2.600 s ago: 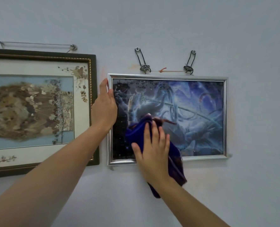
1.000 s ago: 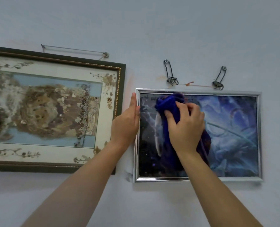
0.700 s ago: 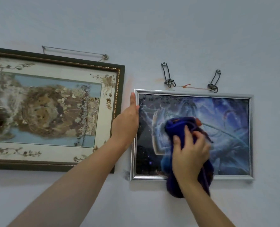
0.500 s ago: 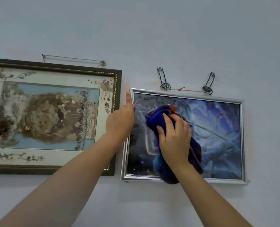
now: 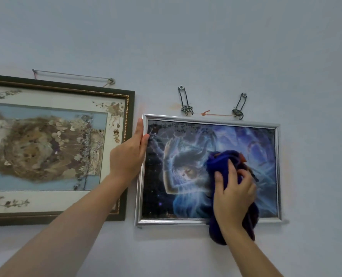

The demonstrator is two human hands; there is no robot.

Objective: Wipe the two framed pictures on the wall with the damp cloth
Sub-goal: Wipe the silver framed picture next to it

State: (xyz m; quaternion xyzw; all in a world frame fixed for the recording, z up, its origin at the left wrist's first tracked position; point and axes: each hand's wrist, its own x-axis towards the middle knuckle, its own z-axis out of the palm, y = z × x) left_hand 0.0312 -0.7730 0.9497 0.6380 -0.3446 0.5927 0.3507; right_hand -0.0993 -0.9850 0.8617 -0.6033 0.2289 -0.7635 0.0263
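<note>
Two framed pictures hang side by side on a pale wall. The silver-framed blue picture is on the right, and the dark, gold-trimmed frame with a dried-leaf picture is on the left. My right hand grips a bunched dark blue cloth and presses it against the glass of the blue picture, right of its middle. The cloth's tail hangs below the frame's bottom edge. My left hand lies flat with straight fingers against the silver frame's left edge, steadying it.
Two wire hangers on screws hold the silver frame from above. A cord on a nail carries the larger frame. The gap between the two frames is narrow. Bare wall surrounds both pictures.
My right hand has swept the cloth from the picture's upper left down to the right of its middle. My left hand stays on the frame's left edge.
</note>
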